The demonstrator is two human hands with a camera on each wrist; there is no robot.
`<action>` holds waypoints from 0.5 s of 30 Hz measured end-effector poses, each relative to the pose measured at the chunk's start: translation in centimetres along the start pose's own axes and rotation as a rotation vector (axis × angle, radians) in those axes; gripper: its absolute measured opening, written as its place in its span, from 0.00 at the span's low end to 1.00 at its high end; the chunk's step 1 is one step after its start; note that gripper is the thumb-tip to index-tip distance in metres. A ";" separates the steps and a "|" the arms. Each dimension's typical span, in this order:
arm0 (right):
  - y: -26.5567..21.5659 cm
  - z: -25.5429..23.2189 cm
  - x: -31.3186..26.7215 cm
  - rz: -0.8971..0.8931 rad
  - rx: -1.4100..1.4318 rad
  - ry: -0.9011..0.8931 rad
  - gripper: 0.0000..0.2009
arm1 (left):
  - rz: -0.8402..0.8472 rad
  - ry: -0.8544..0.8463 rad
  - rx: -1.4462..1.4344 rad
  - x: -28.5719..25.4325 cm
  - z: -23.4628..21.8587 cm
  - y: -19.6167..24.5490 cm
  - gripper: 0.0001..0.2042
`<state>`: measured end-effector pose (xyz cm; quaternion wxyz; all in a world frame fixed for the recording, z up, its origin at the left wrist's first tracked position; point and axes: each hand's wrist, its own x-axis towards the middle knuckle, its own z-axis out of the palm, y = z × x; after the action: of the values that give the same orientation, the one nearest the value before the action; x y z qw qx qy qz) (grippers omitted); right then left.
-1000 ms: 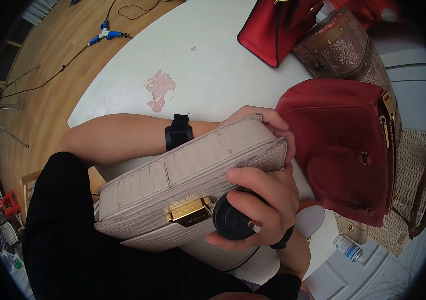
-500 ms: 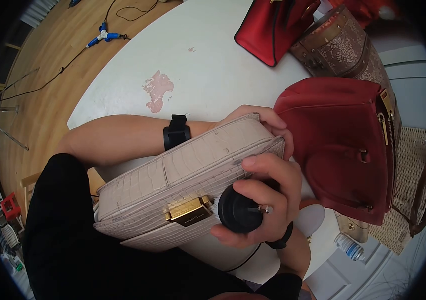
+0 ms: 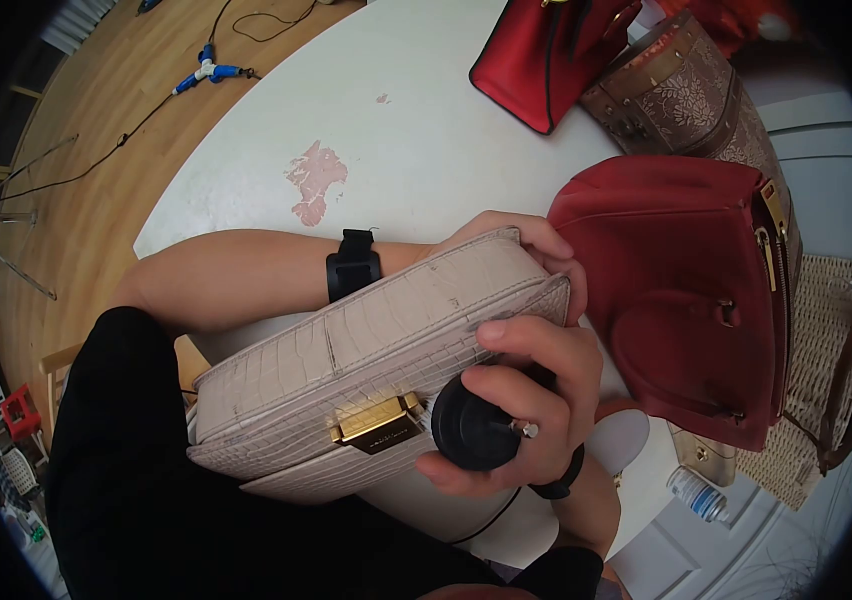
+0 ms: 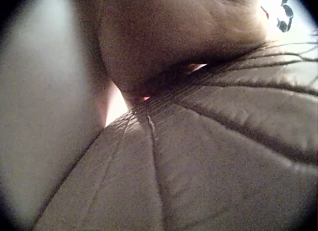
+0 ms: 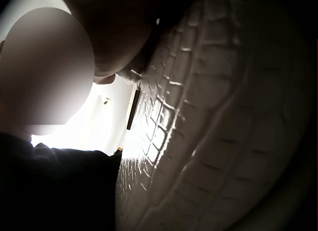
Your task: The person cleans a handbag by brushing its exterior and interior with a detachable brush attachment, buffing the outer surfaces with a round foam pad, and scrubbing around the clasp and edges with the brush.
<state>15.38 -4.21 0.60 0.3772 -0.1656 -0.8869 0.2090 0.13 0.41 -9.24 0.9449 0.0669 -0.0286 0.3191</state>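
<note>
A pale beige crocodile-textured handbag (image 3: 346,345) with a gold clasp (image 3: 381,422) lies tilted across the lap in the head view. My left hand (image 3: 494,221) grips its far end, fingers wrapped round the corner. In my right hand (image 3: 568,385) is a round black brush (image 3: 474,425), its white bristles facing the bag's front flap beside the clasp. A metal stud sticks out of the brush's back. Creased leather of the handbag (image 4: 228,151) fills the lower left wrist view under the palm. The right wrist view shows the handbag's scaled surface (image 5: 198,116) up close.
A dark red handbag (image 3: 676,290) stands right of the hands on the white table (image 3: 426,110). Behind are a bright red bag (image 3: 536,60) and a patterned brown case (image 3: 686,100). A woven bag (image 3: 826,370) and small spray can (image 3: 698,495) are at right.
The brush in my right hand has drawn back from the clasp to the right, then shifted slightly left again. The left hand keeps its hold on the handbag.
</note>
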 end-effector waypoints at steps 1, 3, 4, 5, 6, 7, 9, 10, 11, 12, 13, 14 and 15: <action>0.1 0.0 -0.1 -0.017 -0.006 0.028 0.32 | -0.011 -0.001 -0.038 0.0 0.3 0.1 0.25; 0.1 0.0 -0.1 -0.036 -0.010 0.056 0.32 | -0.022 0.015 -0.020 0.1 1.0 0.3 0.25; 0.2 0.1 0.0 -0.038 -0.013 0.061 0.32 | -0.035 0.031 -0.003 0.1 1.2 0.3 0.25; 0.2 0.1 0.0 -0.040 -0.017 0.066 0.32 | -0.034 0.031 -0.005 0.1 1.0 0.3 0.25; 0.1 0.1 0.0 -0.040 -0.017 0.066 0.32 | -0.010 0.025 0.049 0.1 0.5 0.1 0.25; 0.1 0.1 0.0 -0.015 0.000 0.037 0.33 | 0.012 0.018 0.104 0.1 0.1 0.0 0.25; 0.0 0.2 0.0 0.010 0.019 0.008 0.33 | 0.071 -0.003 0.180 0.3 -0.7 -0.2 0.25; -0.1 0.2 0.1 0.025 0.011 0.007 0.33 | 0.129 -0.025 0.256 0.3 -0.5 -0.1 0.25; -0.2 0.2 0.1 0.038 0.001 0.005 0.33 | 0.130 -0.025 0.257 0.3 -0.2 0.1 0.25; -0.1 0.2 0.1 0.037 0.000 0.006 0.33 | 0.042 -0.025 0.120 0.3 0.0 0.4 0.25; 0.0 0.1 0.2 0.000 -0.011 0.020 0.33 | -0.046 -0.025 -0.017 0.3 0.5 0.6 0.25; 0.1 0.0 0.2 -0.036 -0.021 0.034 0.33 | -0.048 -0.025 -0.018 0.4 0.8 0.7 0.25; 0.1 0.0 0.1 -0.035 -0.022 0.033 0.33 | -0.067 -0.030 0.037 0.5 1.1 0.8 0.25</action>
<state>15.35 -4.10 0.60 0.3938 -0.1576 -0.8854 0.1900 0.05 1.21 -8.03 0.9532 0.0903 -0.0344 0.2865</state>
